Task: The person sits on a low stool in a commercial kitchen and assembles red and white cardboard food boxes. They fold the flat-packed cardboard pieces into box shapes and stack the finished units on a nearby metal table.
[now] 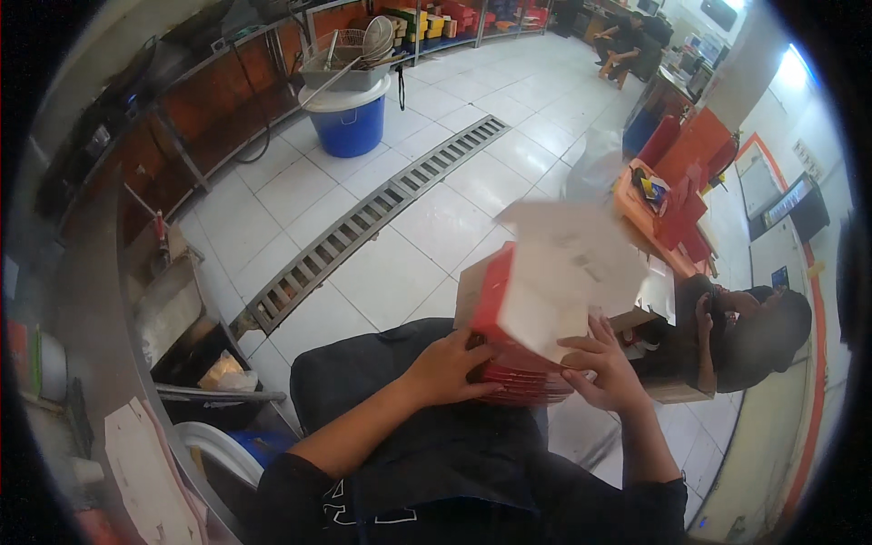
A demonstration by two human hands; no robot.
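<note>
A red and white cardboard box, partly unfolded with its white flaps up and blurred, rests on a stack of flat red boxes on my lap. My left hand grips the box's lower left side. My right hand holds its right side, fingers spread against the white panel. A brown cardboard sheet shows behind the box.
A person in dark clothes sits to my right beside orange trays. A floor drain grate crosses the white tiles. A blue bucket holds metal strainers. A steel counter runs along my left.
</note>
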